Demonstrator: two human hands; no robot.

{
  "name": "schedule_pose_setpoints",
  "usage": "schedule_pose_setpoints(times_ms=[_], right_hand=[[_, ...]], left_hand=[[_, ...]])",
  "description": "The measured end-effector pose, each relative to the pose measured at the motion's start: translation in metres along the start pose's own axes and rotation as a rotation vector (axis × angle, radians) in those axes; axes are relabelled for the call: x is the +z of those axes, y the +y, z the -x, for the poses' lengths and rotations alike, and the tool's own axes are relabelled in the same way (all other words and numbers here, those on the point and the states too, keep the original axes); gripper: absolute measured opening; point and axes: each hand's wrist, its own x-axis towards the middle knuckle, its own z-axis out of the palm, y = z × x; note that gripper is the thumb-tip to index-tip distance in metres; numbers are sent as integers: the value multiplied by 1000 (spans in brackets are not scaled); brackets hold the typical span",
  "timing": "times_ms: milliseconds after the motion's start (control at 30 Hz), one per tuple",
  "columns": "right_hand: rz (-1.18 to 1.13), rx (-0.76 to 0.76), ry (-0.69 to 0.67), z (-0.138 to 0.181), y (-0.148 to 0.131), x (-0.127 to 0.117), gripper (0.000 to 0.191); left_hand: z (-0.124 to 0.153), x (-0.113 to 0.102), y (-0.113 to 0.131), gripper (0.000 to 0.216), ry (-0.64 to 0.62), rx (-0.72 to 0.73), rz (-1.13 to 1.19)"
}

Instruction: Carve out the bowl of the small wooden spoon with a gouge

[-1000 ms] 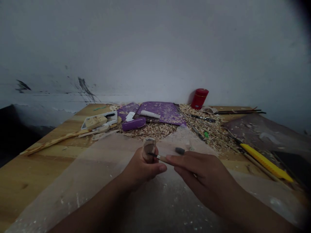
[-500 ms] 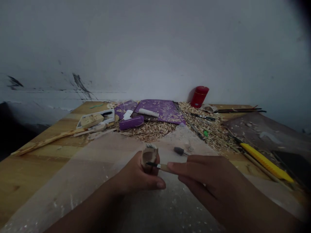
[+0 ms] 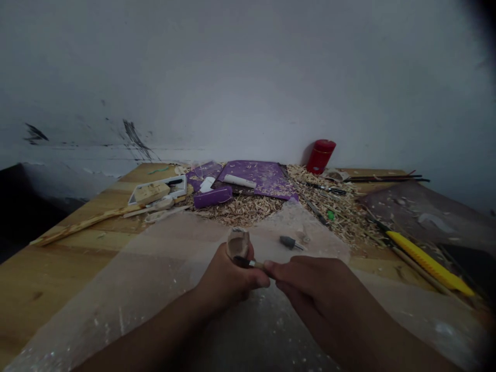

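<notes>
A small carved piece of wood with a hollowed face stands upright in my left hand, whose fingers wrap round it from behind. My right hand grips a carving knife by its light wooden handle. Its dark blade points left and meets the lower edge of the hollow, close to my left thumb. Just beyond my right hand, a grey grinding bit with a thin metal shank lies on the translucent plastic sheet.
Wood shavings cover the back, around purple sheets and a purple roll. At left are a white tray and a long stick. A red can stands by the wall; a yellow-handled tool lies right.
The knife and my right hand have shifted slightly left, bringing the blade lower against the wood. My left hand has tilted the piece a little. The whole view has shifted slightly.
</notes>
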Motion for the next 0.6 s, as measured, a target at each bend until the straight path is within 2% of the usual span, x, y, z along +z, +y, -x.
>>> schedule_pose_setpoints(times_ms=[300,467,600], right_hand=[[17,-76,150,2,1,16,22],[39,-94,191,3,-1,23,22],[90,-157,298,2,-4,28,25]], left_hand=[[-1,1,0,42,78,-15,39],[1,6,1,45,120,-7,94],[3,8,2,42,115,-3,145]])
